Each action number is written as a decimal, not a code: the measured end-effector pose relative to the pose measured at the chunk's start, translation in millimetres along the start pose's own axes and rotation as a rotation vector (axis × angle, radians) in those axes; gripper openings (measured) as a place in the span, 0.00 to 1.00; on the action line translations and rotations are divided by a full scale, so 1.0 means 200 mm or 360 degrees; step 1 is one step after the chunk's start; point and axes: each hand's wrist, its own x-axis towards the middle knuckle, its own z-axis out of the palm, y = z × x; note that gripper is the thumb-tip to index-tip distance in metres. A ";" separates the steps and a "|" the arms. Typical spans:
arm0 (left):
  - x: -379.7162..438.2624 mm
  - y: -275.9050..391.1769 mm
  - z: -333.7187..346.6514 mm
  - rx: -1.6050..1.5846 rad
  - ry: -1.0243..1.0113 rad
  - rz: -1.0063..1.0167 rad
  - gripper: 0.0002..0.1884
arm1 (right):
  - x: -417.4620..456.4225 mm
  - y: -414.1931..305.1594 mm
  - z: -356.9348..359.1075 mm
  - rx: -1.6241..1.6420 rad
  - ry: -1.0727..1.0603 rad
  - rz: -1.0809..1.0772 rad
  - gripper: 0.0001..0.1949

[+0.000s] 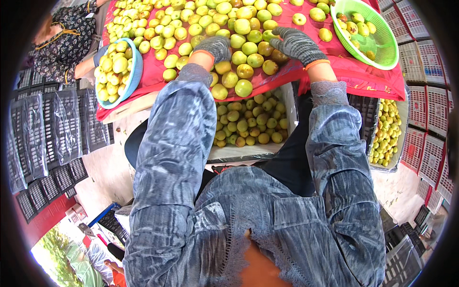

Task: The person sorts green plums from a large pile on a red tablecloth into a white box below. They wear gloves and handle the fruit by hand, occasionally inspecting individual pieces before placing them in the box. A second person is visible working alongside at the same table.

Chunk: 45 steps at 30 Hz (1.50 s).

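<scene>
Many yellow-green fruits (245, 71), some with brown patches, lie spread over a red cloth (365, 80) on a table. My left hand (214, 48), in a grey knit glove, rests among them; its fingertips are hidden, so its hold is unclear. My right hand (297, 45), gloved alike, touches fruits at the right of the pile, its thumb and fingers apart around a green fruit (269, 35). Below the table edge, in front of me, stands a lined crate (247, 155) of similar fruits.
At the right stands a green plastic basket (385, 53) with several fruits; at the left, a co-worker's gloved hand touches a full blue basket (135, 77). Another crate of smaller fruits (385, 132) is at the lower right. Stacked black crates (48, 125) and white crates (423, 107) flank the table.
</scene>
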 end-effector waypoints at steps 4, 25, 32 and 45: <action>0.03 0.06 -0.02 0.0073 -0.0389 0.0053 0.27 | 0.04 0.02 0.05 -0.0028 -0.0119 0.0031 0.32; -0.68 -0.88 0.23 -0.1978 0.1255 -0.0324 0.15 | 0.22 -0.06 0.24 0.0829 -0.0332 0.0274 0.31; -0.42 -0.70 0.12 0.0461 -0.0222 0.0062 0.14 | 0.22 -0.11 0.23 0.0489 -0.0126 -0.0042 0.30; -0.60 -0.18 0.25 -0.0836 -0.0200 0.0054 0.24 | 0.17 0.01 0.26 0.2238 0.0269 -0.0454 0.19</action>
